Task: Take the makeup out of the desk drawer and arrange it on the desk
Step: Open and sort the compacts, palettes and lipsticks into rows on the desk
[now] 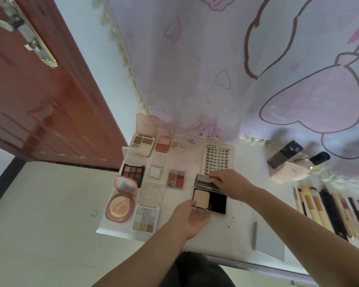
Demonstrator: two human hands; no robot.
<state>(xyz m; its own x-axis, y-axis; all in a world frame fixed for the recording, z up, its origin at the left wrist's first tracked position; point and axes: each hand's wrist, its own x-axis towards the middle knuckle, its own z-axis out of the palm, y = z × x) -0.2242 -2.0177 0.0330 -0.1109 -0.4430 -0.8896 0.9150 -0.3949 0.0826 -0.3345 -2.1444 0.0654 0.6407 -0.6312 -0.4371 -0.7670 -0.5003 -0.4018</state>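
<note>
Two hands: both on the powder compact (pixel 217 201).
Left hand (pixel 190 217): palm up, thumb and curled fingers gripping its near-left corner.
Right hand (pixel 226 181): fingertips pinching the raised lid's edge.
Compact's place: on the desk (pixel 240 224), between open palettes (pixel 175 179) at left and brushes (pixel 323 210) at right.
Lash tray (pixel 217 160): just behind the lid.
Bottles (pixel 284 155): far right, by the curtain (pixel 195 69).

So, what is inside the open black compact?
A beige powder pan on its left side, a dark compartment on its right. The right hand covers part of the lid.
</note>
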